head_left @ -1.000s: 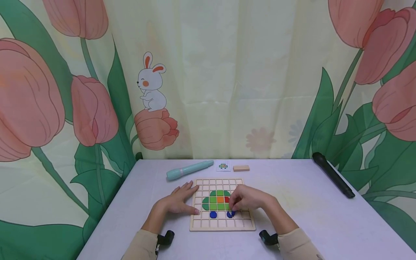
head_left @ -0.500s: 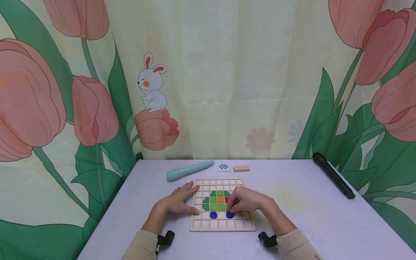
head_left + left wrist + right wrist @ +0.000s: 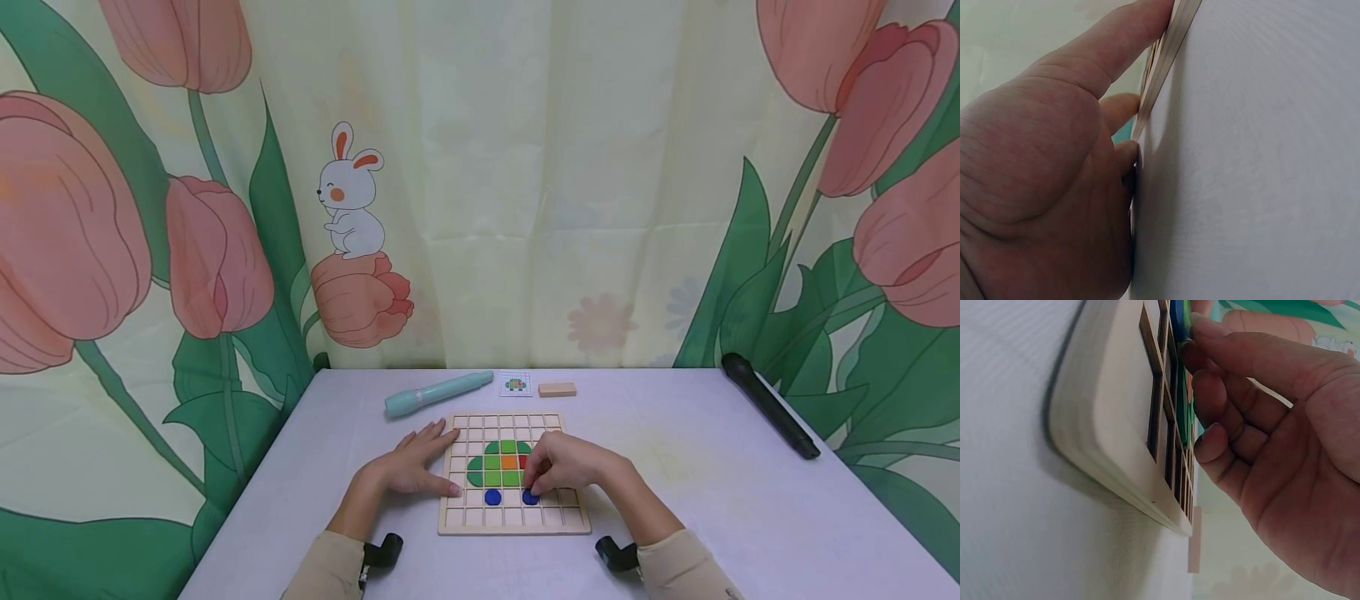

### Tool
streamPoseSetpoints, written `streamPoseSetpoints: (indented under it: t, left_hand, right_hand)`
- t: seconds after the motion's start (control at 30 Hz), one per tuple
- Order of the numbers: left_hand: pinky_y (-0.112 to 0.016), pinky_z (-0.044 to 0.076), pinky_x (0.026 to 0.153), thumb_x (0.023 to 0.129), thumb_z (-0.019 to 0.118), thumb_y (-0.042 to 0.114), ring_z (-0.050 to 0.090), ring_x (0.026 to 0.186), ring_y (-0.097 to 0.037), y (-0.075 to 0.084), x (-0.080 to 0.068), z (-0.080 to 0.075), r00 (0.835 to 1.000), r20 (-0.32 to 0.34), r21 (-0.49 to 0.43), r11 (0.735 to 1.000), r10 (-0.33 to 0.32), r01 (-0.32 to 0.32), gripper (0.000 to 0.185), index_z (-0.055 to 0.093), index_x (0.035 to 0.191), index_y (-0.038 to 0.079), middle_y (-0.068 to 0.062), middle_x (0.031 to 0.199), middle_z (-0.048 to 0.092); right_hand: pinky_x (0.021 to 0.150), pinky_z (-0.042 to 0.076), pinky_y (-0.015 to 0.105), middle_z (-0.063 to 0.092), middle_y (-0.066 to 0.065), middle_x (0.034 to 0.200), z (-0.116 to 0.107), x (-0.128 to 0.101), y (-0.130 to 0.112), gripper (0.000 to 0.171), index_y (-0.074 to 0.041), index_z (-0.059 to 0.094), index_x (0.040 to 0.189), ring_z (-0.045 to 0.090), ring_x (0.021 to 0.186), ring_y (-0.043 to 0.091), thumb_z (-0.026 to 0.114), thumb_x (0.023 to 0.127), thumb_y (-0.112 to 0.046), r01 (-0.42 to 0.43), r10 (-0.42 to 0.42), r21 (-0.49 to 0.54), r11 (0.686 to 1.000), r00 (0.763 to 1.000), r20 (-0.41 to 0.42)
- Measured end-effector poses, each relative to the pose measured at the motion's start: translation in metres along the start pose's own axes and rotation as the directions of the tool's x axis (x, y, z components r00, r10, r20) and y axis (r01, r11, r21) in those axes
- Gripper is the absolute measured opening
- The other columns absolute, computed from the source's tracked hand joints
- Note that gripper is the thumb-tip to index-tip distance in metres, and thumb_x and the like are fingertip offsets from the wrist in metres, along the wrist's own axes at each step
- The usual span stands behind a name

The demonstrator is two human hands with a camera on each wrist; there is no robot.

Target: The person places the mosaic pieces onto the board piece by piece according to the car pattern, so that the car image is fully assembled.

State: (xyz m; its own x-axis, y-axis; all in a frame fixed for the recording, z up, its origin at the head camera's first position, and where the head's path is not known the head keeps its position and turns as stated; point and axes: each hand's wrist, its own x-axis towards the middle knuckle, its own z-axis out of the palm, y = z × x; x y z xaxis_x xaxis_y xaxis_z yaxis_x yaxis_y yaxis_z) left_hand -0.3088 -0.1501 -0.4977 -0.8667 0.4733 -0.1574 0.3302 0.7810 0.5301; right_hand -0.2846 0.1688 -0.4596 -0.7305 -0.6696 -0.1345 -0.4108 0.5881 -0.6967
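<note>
A wooden grid board [image 3: 513,521] lies on the white table [image 3: 712,500]. Green, orange and red tiles [image 3: 502,462] form a shape in its middle, and two round blue pieces sit in the row below. My right hand [image 3: 551,471] is curled over the board, its thumb and forefinger tips pinching the right blue piece [image 3: 531,497]. In the right wrist view the right hand [image 3: 1272,437] meets that blue piece [image 3: 1177,319] at the board [image 3: 1116,394]. The left blue piece [image 3: 492,497] lies free. My left hand [image 3: 412,465] lies flat beside the board. The left wrist view shows the left hand [image 3: 1041,187] touching the board's edge [image 3: 1169,50].
Behind the board lie a teal pen [image 3: 438,392], a small pattern card [image 3: 515,383] and a small wooden block [image 3: 557,389]. A black rod [image 3: 768,403] lies along the table's right edge. A tulip-printed curtain [image 3: 525,208] hangs just behind the table.
The right blue piece, tilted a second ago, now lies flat and round in its cell. The right fingers have shifted slightly on it. The left hand has stayed put.
</note>
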Motion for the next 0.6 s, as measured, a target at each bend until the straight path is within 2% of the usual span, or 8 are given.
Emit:
streamPoseSetpoints:
  t: [0.33,0.6]
  left_hand:
    - [-0.058,0.007,0.131,0.076,0.080,0.069,0.007,0.164,-0.031,0.000,0.001,0.000,1.000,0.004,0.001,1.000,0.005,-0.005,0.109,0.033,0.165,0.026,-0.007,0.176,0.014]
    - [-0.058,0.008,0.132,0.076,0.079,0.070,0.007,0.164,-0.029,-0.001,0.002,0.000,1.000,0.013,0.008,1.000,-0.009,0.009,0.109,0.033,0.165,0.027,-0.006,0.176,0.014]
  right_hand:
    - [0.071,0.055,0.022,0.075,-0.008,0.082,-0.002,-0.002,0.000,0.013,-0.020,0.082,0.086,0.062,0.075,0.010,0.082,0.088,-0.007,-0.042,0.041,-0.015,0.999,0.999,-0.019]
    - [0.069,0.050,0.024,0.074,-0.006,0.083,-0.005,0.000,0.009,0.006,-0.020,0.081,0.090,0.060,0.075,0.009,0.077,0.095,-0.019,-0.059,0.056,-0.026,0.998,0.994,-0.095]
